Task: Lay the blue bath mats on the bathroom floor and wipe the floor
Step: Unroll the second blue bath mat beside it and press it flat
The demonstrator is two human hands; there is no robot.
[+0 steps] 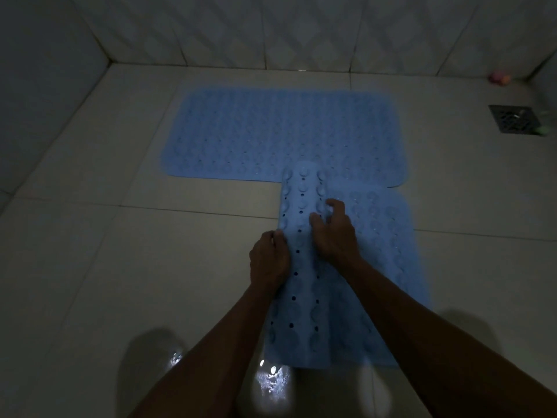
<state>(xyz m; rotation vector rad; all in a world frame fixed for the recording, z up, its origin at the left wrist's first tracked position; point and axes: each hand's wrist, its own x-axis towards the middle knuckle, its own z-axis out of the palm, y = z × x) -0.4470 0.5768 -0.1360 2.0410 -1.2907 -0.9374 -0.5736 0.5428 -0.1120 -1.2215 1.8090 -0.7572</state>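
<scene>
One blue bath mat point(280, 134) lies flat across the tiled floor near the far wall. A second blue mat point(379, 236) runs toward me from its right end, its left half folded over so the suction-cup underside point(301, 200) faces up. My left hand point(269, 260) grips the folded mat's left edge, fingers curled over it. My right hand point(336, 230) grips the fold's right side, fingers curled into the flap. The room is dim.
Pale floor tiles point(135, 267) stretch to the left. A dark square drain point(512, 118) sits at the right, with small pink and green items nearby. Tiled walls point(271, 31) close the far side and left. Wet glints point(271, 381) show on the floor near me.
</scene>
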